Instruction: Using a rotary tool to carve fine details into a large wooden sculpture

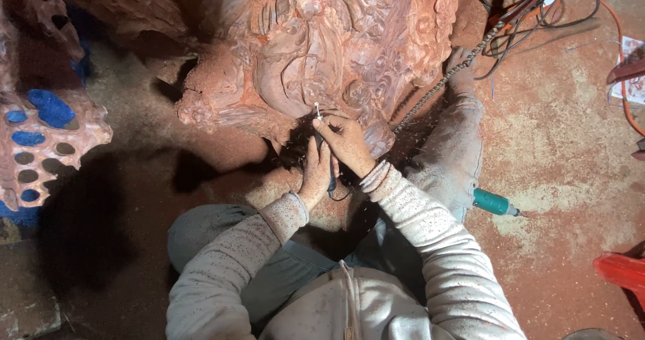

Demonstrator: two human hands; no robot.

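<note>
At the centre of the frame we grip a slim rotary carving tool in our right hand, fingers closed around it, its metal tip touching the large reddish wood carving that fills the upper middle. Our left hand is closed around the tool's dark rear part just below. A flexible shaft runs toward the upper right, where cables lie. A teal power tool rests on the dusty floor at right.
</note>
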